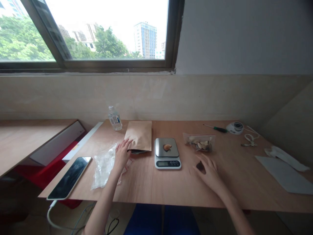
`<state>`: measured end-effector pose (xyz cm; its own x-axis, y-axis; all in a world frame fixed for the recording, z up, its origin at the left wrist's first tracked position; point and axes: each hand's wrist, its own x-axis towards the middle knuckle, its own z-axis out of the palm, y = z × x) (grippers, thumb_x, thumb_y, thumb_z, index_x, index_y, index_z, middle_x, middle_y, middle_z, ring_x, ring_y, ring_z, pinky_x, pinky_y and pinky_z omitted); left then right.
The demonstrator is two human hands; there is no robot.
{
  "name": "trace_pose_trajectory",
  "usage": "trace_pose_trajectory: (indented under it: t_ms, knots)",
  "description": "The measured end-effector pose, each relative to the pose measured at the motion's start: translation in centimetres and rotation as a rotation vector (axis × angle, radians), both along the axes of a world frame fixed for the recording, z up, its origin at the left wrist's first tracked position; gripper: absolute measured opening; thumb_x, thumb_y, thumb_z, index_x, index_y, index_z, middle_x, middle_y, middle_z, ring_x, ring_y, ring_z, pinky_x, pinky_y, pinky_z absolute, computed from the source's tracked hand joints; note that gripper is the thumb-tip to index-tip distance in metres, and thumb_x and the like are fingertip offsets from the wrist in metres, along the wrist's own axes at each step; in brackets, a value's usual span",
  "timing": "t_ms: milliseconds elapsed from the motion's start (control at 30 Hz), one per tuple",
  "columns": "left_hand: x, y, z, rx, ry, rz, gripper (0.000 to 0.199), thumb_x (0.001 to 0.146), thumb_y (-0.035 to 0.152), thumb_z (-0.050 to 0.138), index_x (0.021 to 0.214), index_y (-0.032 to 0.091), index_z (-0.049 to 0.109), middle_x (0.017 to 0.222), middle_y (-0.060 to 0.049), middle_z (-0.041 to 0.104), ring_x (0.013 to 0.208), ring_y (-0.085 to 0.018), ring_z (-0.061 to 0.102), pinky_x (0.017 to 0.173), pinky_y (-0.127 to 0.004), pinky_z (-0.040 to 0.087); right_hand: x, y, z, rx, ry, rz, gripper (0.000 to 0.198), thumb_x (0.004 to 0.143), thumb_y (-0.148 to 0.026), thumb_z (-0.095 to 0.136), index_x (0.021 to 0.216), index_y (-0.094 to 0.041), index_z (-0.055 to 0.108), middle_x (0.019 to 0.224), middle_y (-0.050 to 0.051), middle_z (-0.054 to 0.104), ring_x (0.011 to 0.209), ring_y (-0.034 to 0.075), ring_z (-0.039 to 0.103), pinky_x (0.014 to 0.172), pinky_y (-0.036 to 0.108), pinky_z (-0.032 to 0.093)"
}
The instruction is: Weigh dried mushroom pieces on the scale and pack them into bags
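Observation:
My left hand (123,152) has its fingers spread at the lower left of a brown kraft paper pouch (140,134); whether it touches the pouch I cannot tell. Below that hand lies a crumpled clear plastic bag (104,171). A kitchen scale (158,150) stands in the middle, with a brown piece that looks like dried mushroom (167,147) on its plate. To the right of the scale, my right hand (210,171) holds a small dark brown piece (200,167) between thumb and fingers. Behind it lies a clear zip bag (200,142) of similar dried pieces.
A water bottle (114,119) stands at the back left. A phone (69,178) with a cable lies at the left front edge. Toward the back right are a screwdriver (218,129), a white dome-shaped device (235,128) and its cable. White sheets (285,173) lie far right.

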<state>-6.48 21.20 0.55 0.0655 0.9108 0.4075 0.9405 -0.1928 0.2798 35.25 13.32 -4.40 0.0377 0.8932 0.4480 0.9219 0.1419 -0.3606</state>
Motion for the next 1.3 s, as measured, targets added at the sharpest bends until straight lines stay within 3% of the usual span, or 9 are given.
trace_pose_trajectory:
  t_ms: [133, 267, 400, 567, 733, 900, 1167, 1300]
  knots:
    - [-0.7, 1.1, 0.2, -0.019, -0.026, -0.041, 0.042, 0.079, 0.01, 0.043, 0.115, 0.025, 0.057, 0.127, -0.005, 0.057, 0.113, -0.021, 0.053, 0.097, -0.038, 0.035, 1.2, -1.9, -1.3, -0.058, -0.015, -0.03, 0.038, 0.081, -0.039, 0.047, 0.115, -0.023, 0.055, 0.109, 0.012, 0.057, 0.102, 0.03, 0.051, 0.087, 0.047, 0.039]
    - [-0.9, 1.7, 1.2, -0.009, -0.069, -0.06, 0.032, 0.084, 0.018, 0.045, 0.108, 0.03, 0.062, 0.114, 0.0, 0.065, 0.099, -0.019, 0.061, 0.083, -0.028, 0.043, -0.1, -0.1, -0.3, 0.012, 0.082, -0.01, 0.024, 0.081, -0.032, 0.045, 0.095, -0.021, 0.062, 0.096, 0.012, 0.055, 0.094, 0.028, 0.052, 0.084, 0.044, 0.042]
    - [-0.3, 1.7, 2.7, 0.057, -0.053, -0.01, 0.026, 0.086, 0.027, 0.049, 0.106, 0.033, 0.065, 0.102, 0.002, 0.07, 0.085, -0.017, 0.065, 0.063, -0.023, 0.042, -4.1, 3.4, 3.1, 0.051, 0.223, 0.127, 0.02, 0.085, -0.031, 0.044, 0.088, -0.021, 0.061, 0.099, 0.01, 0.049, 0.097, 0.024, 0.052, 0.087, 0.04, 0.043]
    - [0.8, 1.4, 4.5, 0.153, 0.003, 0.023, 0.025, 0.088, 0.035, 0.049, 0.105, 0.034, 0.066, 0.094, 0.002, 0.071, 0.085, -0.017, 0.064, 0.057, -0.023, 0.037, -10.9, 7.4, 7.5, 0.045, 0.312, 0.357, 0.014, 0.085, -0.028, 0.05, 0.09, -0.022, 0.061, 0.101, 0.007, 0.048, 0.098, 0.021, 0.051, 0.089, 0.035, 0.043]
    - [1.2, 1.7, 5.3, 0.189, -0.054, 0.099, 0.025, 0.086, 0.038, 0.051, 0.103, 0.033, 0.068, 0.091, 0.0, 0.071, 0.08, -0.017, 0.063, 0.058, -0.023, 0.037, -14.7, 9.3, 7.4, -0.043, 0.186, 0.522, 0.01, 0.081, -0.019, 0.059, 0.089, -0.022, 0.064, 0.101, 0.006, 0.051, 0.098, 0.021, 0.048, 0.09, 0.037, 0.04]
    - [1.3, 1.9, 5.3, 0.195, -0.082, 0.095, 0.022, 0.085, 0.036, 0.052, 0.1, 0.033, 0.069, 0.089, 0.0, 0.071, 0.08, -0.017, 0.064, 0.059, -0.024, 0.038, -15.1, 9.8, 6.0, -0.068, 0.196, 0.526, 0.009, 0.082, -0.022, 0.061, 0.089, -0.023, 0.066, 0.101, 0.006, 0.05, 0.099, 0.021, 0.048, 0.089, 0.038, 0.04]
    - [1.3, 1.8, 5.4, 0.192, -0.097, 0.092, 0.022, 0.085, 0.035, 0.053, 0.099, 0.032, 0.069, 0.088, 0.001, 0.071, 0.079, -0.017, 0.064, 0.059, -0.023, 0.038, -12.8, 12.3, 7.2, 0.043, 0.373, 0.443, 0.02, 0.087, -0.025, 0.049, 0.089, -0.024, 0.068, 0.097, 0.006, 0.055, 0.098, 0.019, 0.053, 0.089, 0.036, 0.042]
    - [1.4, 1.8, 5.6, 0.184, -0.09, 0.087, 0.022, 0.085, 0.035, 0.053, 0.099, 0.033, 0.069, 0.087, 0.001, 0.071, 0.077, -0.017, 0.064, 0.058, -0.023, 0.037, -10.4, 13.3, 6.2, -0.081, 0.356, 0.44, 0.02, 0.084, -0.026, 0.052, 0.097, -0.023, 0.067, 0.096, 0.005, 0.064, 0.094, 0.019, 0.057, 0.086, 0.037, 0.044]
